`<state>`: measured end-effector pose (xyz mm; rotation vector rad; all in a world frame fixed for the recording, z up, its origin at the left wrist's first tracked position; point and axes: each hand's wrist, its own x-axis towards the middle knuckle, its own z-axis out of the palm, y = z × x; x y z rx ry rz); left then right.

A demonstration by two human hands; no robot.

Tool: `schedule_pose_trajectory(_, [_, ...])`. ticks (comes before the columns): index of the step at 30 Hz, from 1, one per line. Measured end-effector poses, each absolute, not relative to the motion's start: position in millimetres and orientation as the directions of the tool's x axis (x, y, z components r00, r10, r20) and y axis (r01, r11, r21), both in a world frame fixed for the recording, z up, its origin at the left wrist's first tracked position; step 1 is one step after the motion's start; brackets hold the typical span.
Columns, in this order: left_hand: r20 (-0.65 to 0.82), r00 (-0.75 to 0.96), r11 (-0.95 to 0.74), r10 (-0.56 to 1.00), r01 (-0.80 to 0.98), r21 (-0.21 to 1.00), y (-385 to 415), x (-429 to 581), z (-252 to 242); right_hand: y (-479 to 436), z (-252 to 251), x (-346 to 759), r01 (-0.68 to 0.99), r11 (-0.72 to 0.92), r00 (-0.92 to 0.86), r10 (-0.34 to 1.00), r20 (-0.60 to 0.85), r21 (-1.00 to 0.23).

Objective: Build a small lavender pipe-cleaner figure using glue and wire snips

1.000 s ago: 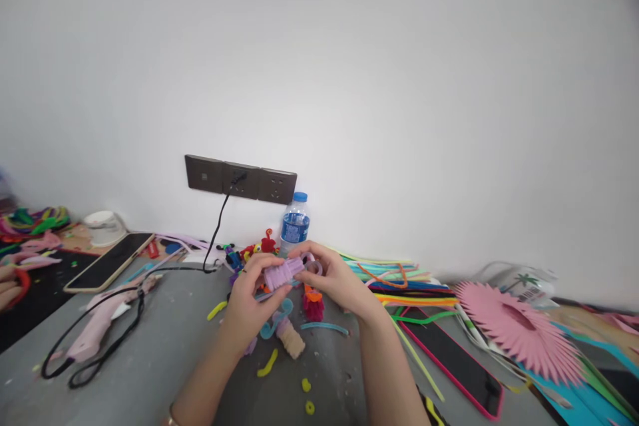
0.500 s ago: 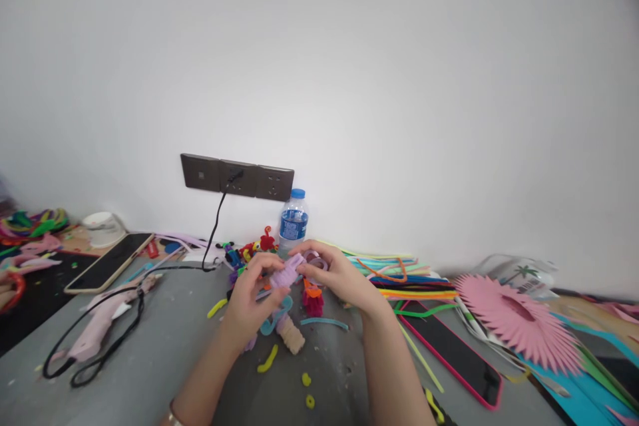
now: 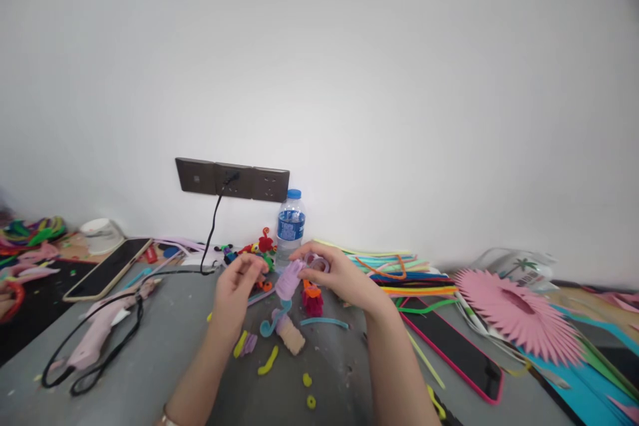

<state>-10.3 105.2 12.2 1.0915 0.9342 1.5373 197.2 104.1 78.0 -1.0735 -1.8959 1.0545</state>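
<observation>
The right hand (image 3: 344, 276) pinches the lilac coil (image 3: 288, 279) at its upper end, thumb and fingertips closed on it, with a paler loop of the same fuzzy wire curling out beside the fingers. The left hand (image 3: 234, 289) sits just beside the coil, fingers loosely curled; whether it touches the piece cannot be told.

With only 1 hand clearly gripping, the coil could slip, unwind or bend out of shape, since pipe-cleaner windings spring loose when pinched at 1 end. It hangs right above a beige coil (image 3: 291, 336), a teal curl (image 3: 272, 323) and a red-and-orange tuft (image 3: 313, 299), so a drop would likely land among them and snag. The water bottle (image 3: 290, 227) stands close behind, near the back edge of the counter (image 3: 164, 353), and a stray knuckle could tip it.

The lilac coil is a short, ribbed tube of tightly wound fuzzy wire, tilted, held above the middle of the counter.
</observation>
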Motion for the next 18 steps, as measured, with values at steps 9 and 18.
schedule_pose_trajectory(9, [0.107,-0.254,-0.234,0.961,-0.55,0.801,109.6,-16.4,22.0,105.1,77.3,201.8,0.262,0.321,-0.438,0.88,0.184,-0.91])
schedule_pose_trajectory(18, [0.202,-0.067,-0.207,0.977,-0.085,0.975,110.8,-12.3,5.6,107.2,75.1,200.8,0.218,0.34,-0.449,0.867,0.216,-0.915])
